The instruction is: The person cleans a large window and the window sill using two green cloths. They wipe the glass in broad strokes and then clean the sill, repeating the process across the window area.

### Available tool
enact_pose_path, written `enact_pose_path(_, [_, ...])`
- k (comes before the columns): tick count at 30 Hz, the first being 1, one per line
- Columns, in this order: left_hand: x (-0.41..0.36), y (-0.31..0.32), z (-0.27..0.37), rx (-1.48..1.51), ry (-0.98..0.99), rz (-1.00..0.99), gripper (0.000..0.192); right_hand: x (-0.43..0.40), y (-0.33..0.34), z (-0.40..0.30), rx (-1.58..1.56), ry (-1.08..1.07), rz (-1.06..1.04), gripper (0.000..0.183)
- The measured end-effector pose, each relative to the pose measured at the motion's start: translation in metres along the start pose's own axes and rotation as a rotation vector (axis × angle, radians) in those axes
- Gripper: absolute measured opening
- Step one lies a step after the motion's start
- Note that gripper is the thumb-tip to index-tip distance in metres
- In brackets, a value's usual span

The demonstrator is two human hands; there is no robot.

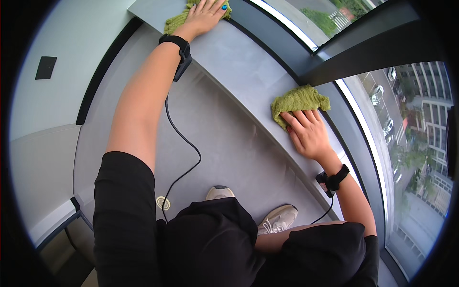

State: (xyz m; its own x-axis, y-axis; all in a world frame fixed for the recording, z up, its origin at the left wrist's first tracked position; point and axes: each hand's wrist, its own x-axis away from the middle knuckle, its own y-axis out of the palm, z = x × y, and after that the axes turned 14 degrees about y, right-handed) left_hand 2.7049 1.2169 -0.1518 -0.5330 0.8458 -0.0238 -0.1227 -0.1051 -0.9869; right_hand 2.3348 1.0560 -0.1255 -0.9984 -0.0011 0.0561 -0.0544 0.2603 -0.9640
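My left hand point(202, 18) lies flat on a crumpled yellow-green cloth point(175, 23) at the far end of a grey ledge point(238, 68), by the wall. Part of this cloth is cut off by the top of the picture. Nearer to me, a second yellow-green cloth point(300, 99) is bunched on the same ledge against the window frame. The fingers of my right hand point(309, 135) press on its near edge, with the fingertips partly tucked into the folds.
Large window panes point(412, 143) in a dark frame point(358, 53) border the ledge on the right. Black wrist devices trail cables, one cable point(199, 158) hanging over the grey floor point(215, 143). A round floor fitting point(163, 203) lies near my shoes. A black wall plate point(46, 67) is at left.
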Motion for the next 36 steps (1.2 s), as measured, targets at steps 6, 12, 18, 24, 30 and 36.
enact_pose_path(6, [0.039,0.025,-0.003,-0.19,0.056,0.118,0.053,-0.005,0.003,-0.004,0.009,0.001,-0.027,0.048])
enact_pose_path(12, [0.108,0.028,0.152,-0.127,0.455,0.103,0.049,0.003,-0.002,0.006,0.074,0.001,0.028,0.046])
enact_pose_path(18, [0.111,0.027,0.169,-0.038,0.508,0.118,0.047,0.045,-0.002,0.015,-0.01,0.03,0.028,0.047])
enact_pose_path(24, [0.112,0.031,0.167,-0.072,0.512,0.119,0.047,0.245,0.019,0.039,0.046,0.483,0.04,0.041])
enact_pose_path(30, [0.08,0.042,0.088,-0.086,0.356,0.224,0.047,0.409,0.039,0.06,0.136,0.822,-0.009,0.044])
enact_pose_path(36, [0.081,0.036,-0.071,0.003,-0.166,0.342,0.051,0.398,0.063,0.073,0.277,0.747,0.172,0.044])
